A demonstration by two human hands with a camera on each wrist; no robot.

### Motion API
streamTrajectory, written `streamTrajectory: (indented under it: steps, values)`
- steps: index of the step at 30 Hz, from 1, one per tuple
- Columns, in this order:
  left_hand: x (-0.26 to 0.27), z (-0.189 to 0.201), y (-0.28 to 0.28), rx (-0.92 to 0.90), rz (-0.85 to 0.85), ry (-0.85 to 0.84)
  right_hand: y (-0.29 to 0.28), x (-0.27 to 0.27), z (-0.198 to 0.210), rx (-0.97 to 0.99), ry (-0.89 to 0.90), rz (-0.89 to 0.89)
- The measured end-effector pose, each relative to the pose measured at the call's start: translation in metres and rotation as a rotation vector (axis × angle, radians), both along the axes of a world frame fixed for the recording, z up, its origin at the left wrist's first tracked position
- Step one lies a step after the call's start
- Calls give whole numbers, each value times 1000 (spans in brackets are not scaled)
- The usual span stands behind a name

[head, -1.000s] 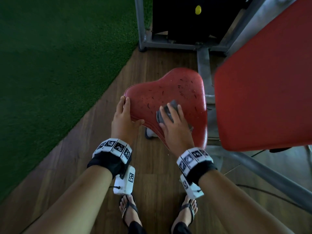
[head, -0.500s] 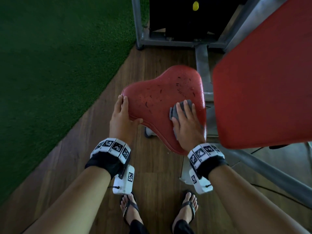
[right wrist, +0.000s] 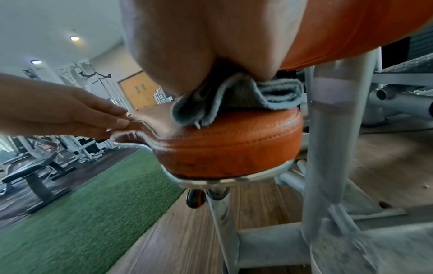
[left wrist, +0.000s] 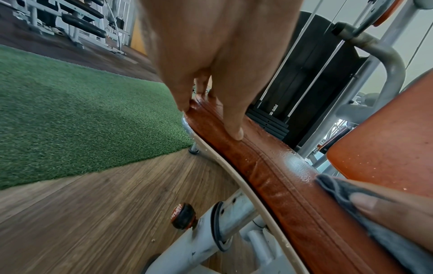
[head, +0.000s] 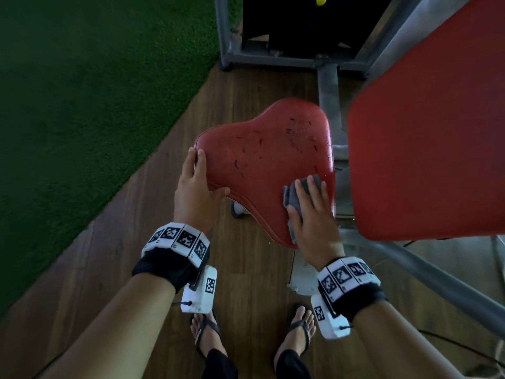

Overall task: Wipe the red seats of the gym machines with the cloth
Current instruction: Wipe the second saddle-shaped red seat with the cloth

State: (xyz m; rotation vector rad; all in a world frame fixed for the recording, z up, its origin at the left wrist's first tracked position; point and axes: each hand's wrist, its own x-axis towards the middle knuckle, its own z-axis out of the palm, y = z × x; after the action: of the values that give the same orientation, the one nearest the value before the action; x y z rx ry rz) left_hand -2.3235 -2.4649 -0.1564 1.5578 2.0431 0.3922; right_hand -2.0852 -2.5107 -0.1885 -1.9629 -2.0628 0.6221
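Observation:
The red seat (head: 262,160), scuffed and wet with droplets, sits on a grey post in front of me. My left hand (head: 203,176) holds its left lobe, fingers along the outer edge and thumb on the near edge (left wrist: 236,133). My right hand (head: 303,199) lies flat on the folded grey cloth (head: 291,196) and presses it onto the seat's near right corner, close to the rim. In the right wrist view the cloth (right wrist: 246,96) bunches under the palm on the seat (right wrist: 234,144). Most of the cloth is hidden by the hand.
A large red back pad (head: 426,146) hangs close on the right, just past my right hand. The grey machine frame (head: 328,88) and black weight stack (head: 300,23) stand behind the seat. Green turf (head: 82,105) borders the wood floor (head: 246,283) on the left.
My right hand has slid the cloth from the seat's middle to its near right corner. The left hand has stayed on the left lobe.

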Motion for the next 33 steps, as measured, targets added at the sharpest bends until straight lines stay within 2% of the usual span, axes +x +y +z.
streamTrajectory:
  steps: [6, 9, 12, 15, 23, 29, 33]
  values:
    - [0, 0, 1, 18, -6, 10, 37, 0, 3, 5, -103, -22]
    - [1, 0, 0, 24, 7, -4, 26, -3, 6, -57, -97, -50]
    - [1, -2, 0, 46, 17, -18, 2, -2, 6, -53, -130, 33]
    - [-1, -5, -2, 63, 25, -18, 0, 1, 3, -67, -105, 32]
    - [3, -1, 0, 33, 22, -7, 54, 9, -8, -1, -140, -70]
    - [5, 3, 0, 29, 25, 4, 57, 9, -16, 96, -30, -176]
    - [5, 2, -1, 38, 40, -17, 34, 12, -14, 28, 127, -364]
